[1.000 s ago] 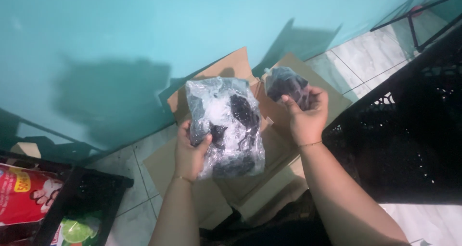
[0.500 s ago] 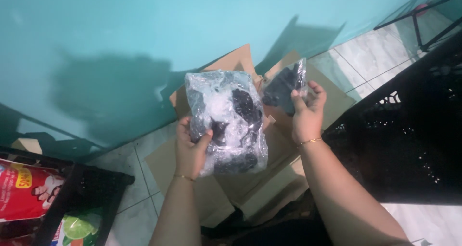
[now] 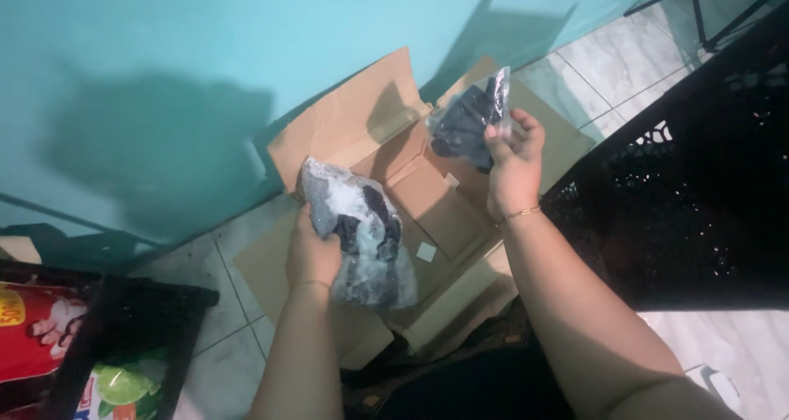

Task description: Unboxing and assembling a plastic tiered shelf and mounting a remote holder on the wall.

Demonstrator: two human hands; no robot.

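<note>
The large clear plastic bag [image 3: 362, 243] of dark pieces sits at the centre of the frame, gripped from its lower left side by the left hand [image 3: 312, 256], whose fingers are wrapped shut around it; its long axis runs from upper left down to lower right, tilted, and it hangs above the open cardboard box [image 3: 436, 206] rather than resting in it. Up and to the right, the small clear bag [image 3: 470, 122] with dark contents is pinched at its lower right by the right hand [image 3: 514, 165], fingers closed on the plastic, the bag standing up above them toward the top of the frame. The two bags are apart, the small one higher and nearer the teal wall [image 3: 205, 50]. I count two bags, one per hand, and one box with its flaps spread over the tiled floor [image 3: 625, 66]. A black mesh crate [image 3: 699, 182] fills the right side; a second dark crate [image 3: 131, 338] at lower left holds colourful packets, count unclear.
</note>
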